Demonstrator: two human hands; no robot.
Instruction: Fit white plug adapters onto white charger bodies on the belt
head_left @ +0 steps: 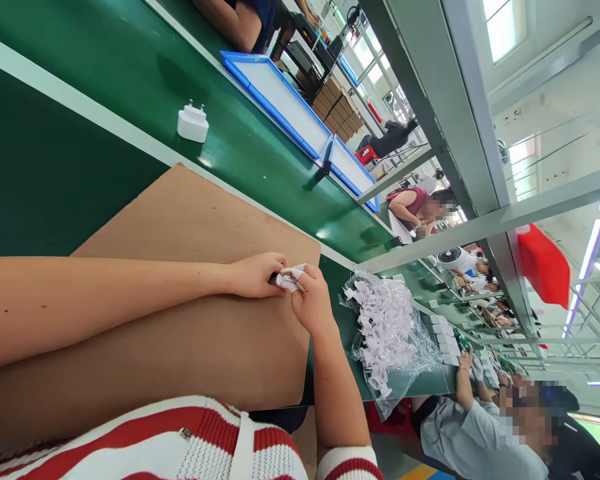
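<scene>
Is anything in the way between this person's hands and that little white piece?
Nothing visible is. The left hand and the right hand both already grip the small white piece in their fingers, over the brown board. The bag of white parts lies apart, beside the board.

Brightness: high, daylight throughout.
Source: windows (500,27) and ceiling tubes (591,248), overexposed.
Glare: spots reflected on the green belt (260,160).
Focus: white part (290,277) sharp; distance softened.
Distortion: frame tilted, edges stretched.
</scene>
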